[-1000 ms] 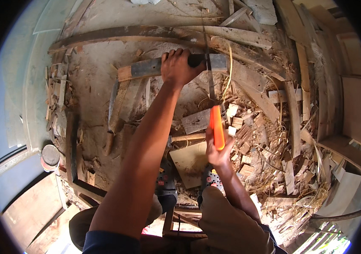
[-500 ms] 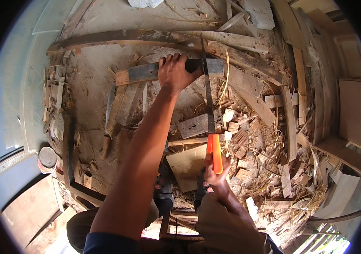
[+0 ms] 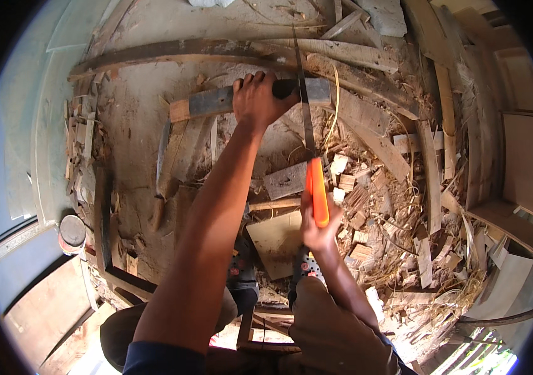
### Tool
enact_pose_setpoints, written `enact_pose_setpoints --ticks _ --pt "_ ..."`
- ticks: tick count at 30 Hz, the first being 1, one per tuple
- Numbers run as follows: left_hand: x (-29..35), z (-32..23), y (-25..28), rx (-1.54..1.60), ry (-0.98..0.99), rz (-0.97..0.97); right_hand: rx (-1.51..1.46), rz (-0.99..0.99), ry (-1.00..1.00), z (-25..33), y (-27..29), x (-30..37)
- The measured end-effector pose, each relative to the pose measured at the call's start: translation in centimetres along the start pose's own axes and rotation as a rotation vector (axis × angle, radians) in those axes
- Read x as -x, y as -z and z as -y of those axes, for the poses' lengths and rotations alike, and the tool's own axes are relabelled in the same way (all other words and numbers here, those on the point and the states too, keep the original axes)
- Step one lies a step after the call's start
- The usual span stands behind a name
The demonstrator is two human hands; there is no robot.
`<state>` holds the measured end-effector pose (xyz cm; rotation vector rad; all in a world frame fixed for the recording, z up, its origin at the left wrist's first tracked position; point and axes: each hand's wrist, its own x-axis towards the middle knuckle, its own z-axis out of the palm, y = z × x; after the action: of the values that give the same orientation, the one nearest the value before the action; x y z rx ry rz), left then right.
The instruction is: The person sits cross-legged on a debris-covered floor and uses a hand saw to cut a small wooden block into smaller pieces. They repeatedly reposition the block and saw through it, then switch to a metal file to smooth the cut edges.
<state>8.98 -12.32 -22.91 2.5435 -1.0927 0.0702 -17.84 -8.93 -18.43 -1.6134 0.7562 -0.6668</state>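
The dirt floor (image 3: 138, 128) is littered with offcuts and shavings. Nearest, two dark shoes (image 3: 241, 272) are planted, with a pale board (image 3: 274, 240) laid ahead of them. Just beyond, the orange handle (image 3: 321, 194) of the saw (image 3: 307, 128) is wrapped by the right grip (image 3: 321, 228), closed firmly though partly blurred. Scraps (image 3: 357, 195) are heaped to its right. Farther out, the wood (image 3: 210, 102) is set crosswise and is held down by the left grip (image 3: 257, 103), fingers bent over the far edge, thumb spread toward the blade. The wood is crossed by the blade near its right end; whether the thumb is touched cannot be told. Compared with half a second ago, the handle is carried farther from the shoes and more blade is passed beyond the wood. A forward stroke is thus judged to be in hand; the end is not yet parted, and the cut's depth cannot be told. Beyond, a long beam (image 3: 154, 55) is laid.
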Motion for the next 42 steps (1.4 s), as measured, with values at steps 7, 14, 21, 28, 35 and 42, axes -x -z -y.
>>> enact_pose_setpoints --ticks 7,14,21,28,35,42 --pt "0.0 0.7 -0.9 -0.045 0.019 -0.035 0.093 0.065 0.126 -1.6 1.3 4.2" --pt "-0.2 0.4 -0.7 -0.022 0.017 -0.054 0.036 0.077 -0.036 0.3 0.8 3.1" --pt "-2.1 0.0 0.6 0.005 0.094 0.200 -0.056 0.129 -0.053 -0.2 1.8 1.9" --pt "-3.9 -0.6 1.9 0.028 0.358 0.342 0.053 0.248 -0.566 2.5 2.4 1.6" --pt "-3.3 -0.7 1.2 0.040 0.314 0.272 0.188 0.395 -0.502 4.5 2.6 0.6" --pt "-3.1 0.1 1.0 0.049 0.338 0.254 0.425 0.187 -0.181 1.4 2.0 2.1"
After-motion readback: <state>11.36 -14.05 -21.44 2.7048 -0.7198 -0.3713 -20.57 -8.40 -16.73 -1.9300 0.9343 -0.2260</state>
